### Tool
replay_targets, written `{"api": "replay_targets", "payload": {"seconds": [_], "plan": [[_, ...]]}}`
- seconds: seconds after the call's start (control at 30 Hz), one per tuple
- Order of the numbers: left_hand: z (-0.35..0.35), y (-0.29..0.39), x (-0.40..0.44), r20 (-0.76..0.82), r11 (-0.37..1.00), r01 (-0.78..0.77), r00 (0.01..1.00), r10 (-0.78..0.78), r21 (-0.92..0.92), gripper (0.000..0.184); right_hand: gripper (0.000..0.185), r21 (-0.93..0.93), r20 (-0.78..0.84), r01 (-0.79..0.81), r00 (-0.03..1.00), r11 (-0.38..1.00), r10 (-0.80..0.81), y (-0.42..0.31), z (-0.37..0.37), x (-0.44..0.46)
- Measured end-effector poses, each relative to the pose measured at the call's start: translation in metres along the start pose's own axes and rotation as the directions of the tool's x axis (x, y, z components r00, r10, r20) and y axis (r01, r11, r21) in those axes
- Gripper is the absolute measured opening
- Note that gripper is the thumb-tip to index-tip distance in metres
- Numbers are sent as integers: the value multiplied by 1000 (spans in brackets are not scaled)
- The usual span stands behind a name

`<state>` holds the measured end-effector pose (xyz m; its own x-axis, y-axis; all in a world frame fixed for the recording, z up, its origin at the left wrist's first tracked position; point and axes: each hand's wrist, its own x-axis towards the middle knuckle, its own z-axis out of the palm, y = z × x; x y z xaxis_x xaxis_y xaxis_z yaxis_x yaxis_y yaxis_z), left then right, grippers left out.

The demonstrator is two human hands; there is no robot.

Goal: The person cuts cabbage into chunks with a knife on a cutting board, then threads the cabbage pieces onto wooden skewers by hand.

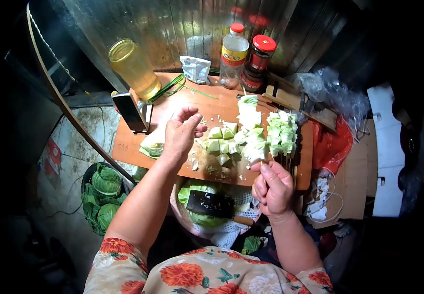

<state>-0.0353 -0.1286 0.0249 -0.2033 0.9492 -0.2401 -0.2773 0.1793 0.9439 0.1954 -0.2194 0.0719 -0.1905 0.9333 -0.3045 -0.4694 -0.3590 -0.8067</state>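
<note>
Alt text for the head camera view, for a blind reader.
A right hand holds a skewer threaded with cabbage over a wooden board, while the left hand hangs loosely curled near cut cabbage chunks. More loaded skewers lie to the right; a bottle stands behind.

The beige short-sleeved top [209, 281] bears red-orange flowers [181, 275].
</note>
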Motion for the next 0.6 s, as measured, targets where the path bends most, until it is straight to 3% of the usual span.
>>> {"api": "replay_targets", "payload": {"seconds": [0.07,0.13,0.27,0.33,0.43,0.5,0.6], "plan": [[-4,-7,5,17,998,21,1000,-22,52,20,22,8,-15,14,1000,1000,-14,-2,-2,1],[-3,-8,6,6,953,129,991,-136,273,13,22,0,-1,14,1000,1000,-14,-3,-2,0],[6,-6,2,64,948,176,978,-200,264,15,22,-11,-1,4,1000,1000,-4,-4,-2,0],[19,4,-13,264,931,360,905,-333,-60,20,22,-24,-7,-15,1000,1000,15,-4,-2,0],[39,7,-36,456,866,461,824,-336,-193,38,21,-28,-6,-52,999,998,52,-2,-2,-1],[43,2,-44,576,844,472,775,-260,-254,37,21,-83,16,-64,998,995,65,1,-2,-2],[51,10,-58,490,849,431,836,-247,-307,36,23,-172,72,-71,994,982,84,6,-6,-1]]}}
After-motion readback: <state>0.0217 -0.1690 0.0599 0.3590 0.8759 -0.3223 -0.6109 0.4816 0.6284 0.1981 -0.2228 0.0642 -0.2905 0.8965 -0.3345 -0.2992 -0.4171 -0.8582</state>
